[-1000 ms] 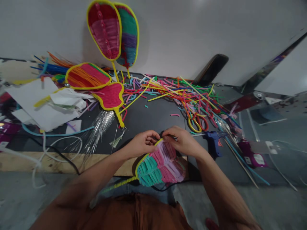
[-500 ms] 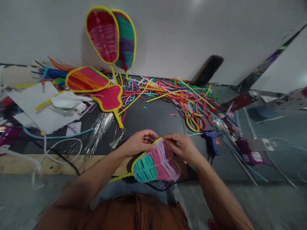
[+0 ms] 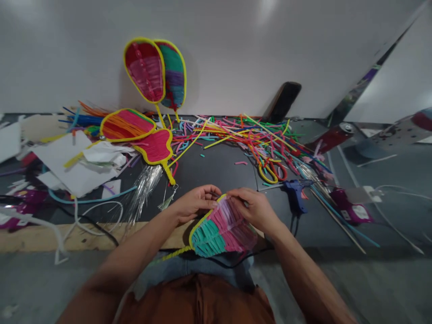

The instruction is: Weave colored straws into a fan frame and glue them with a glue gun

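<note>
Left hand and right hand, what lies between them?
In the head view, the yellow upper rim of a rounded, fuzzy teal, pink and lilac fan.

Craft workshop: blue glue gun (image 3: 295, 196), pipe cleaners (image 3: 232, 131) heaped on worktable (image 3: 216, 171).

The fan (image 3: 207, 236) you hold looks fuzzy and matt, its ribbed face like soft pipe-cleaner pile. Your tabletop (image 3: 216, 168) is smooth with a dull sheen, its front strip (image 3: 30, 239) grained, unvarnished-looking wood. You have tinsel (image 3: 146, 184) gleaming like foil, matt white paper (image 3: 72, 173), a plastic-looking glue gun (image 3: 296, 196), a shiny metal can (image 3: 332, 138) and a smooth, faintly glossy wall (image 3: 229, 54).
</note>
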{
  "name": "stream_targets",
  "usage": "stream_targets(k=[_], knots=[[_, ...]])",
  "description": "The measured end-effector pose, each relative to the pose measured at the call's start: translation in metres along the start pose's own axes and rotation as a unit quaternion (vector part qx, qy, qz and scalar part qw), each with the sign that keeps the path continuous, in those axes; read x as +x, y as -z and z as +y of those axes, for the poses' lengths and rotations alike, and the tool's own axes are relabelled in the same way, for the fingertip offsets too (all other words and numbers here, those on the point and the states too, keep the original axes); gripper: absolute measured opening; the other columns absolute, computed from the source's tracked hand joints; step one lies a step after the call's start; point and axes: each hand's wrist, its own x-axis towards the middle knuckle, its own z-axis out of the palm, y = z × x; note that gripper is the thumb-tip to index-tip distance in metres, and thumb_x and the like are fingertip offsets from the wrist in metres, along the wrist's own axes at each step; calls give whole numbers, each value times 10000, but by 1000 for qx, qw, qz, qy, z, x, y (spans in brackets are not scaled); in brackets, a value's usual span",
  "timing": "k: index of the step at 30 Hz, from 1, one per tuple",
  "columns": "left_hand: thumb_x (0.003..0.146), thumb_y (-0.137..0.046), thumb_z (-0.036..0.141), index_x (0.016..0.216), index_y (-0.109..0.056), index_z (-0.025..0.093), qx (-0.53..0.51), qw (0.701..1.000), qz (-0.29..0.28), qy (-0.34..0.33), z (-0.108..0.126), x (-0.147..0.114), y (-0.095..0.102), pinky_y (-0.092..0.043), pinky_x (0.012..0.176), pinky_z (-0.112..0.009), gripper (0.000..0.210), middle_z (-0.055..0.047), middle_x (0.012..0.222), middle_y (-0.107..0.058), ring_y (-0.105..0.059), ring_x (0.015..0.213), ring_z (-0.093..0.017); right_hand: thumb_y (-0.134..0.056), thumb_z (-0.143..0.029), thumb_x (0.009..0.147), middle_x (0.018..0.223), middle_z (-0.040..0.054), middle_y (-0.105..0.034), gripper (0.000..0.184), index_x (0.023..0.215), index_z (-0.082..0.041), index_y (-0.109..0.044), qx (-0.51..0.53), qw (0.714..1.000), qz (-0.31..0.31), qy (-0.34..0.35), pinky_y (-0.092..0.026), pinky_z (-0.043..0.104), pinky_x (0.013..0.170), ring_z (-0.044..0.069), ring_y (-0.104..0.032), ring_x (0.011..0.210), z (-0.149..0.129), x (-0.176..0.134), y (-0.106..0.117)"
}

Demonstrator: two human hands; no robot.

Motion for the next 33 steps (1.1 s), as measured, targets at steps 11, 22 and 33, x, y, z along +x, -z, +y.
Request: stream_targets(k=[11, 22, 33], knots=[[861, -569, 282, 1309, -562, 171, 511, 823, 136, -206, -10, -20, -19, -419, 1047, -339, 462, -80, 1317, -613, -571, 1208, -229, -500, -149, 883, 878, 58, -735, 229, 988, -199, -697, -56, 996, 71, 28, -521, 268, 757, 169, -675, 806, -2, 1, -11], [862, -586, 346, 1277, -595, 176, 363, 881, 218, -210, -26, -26, -14, -533, 908, -313, 448, -67, 1207, -682, -674, 1029, -214, -533, -276, 904, 1027, 61, -753, 248, 1077, -220, -702, 21, 992, 125, -10, -556, 291, 843, 183, -713, 909, -6, -10, -19], [710, -769, 339, 1505, -168, 230, 202, 936, 206, -203, -13, -39, -8, -535, 892, -355, 1002, -100, 1126, -673, -673, 985, -208, -516, -239, 896, 987, 43, -762, 238, 1019, -230, -720, 29, 988, 146, -30, -559, 291, 830, 185, -720, 877, -10, -13, -29]])
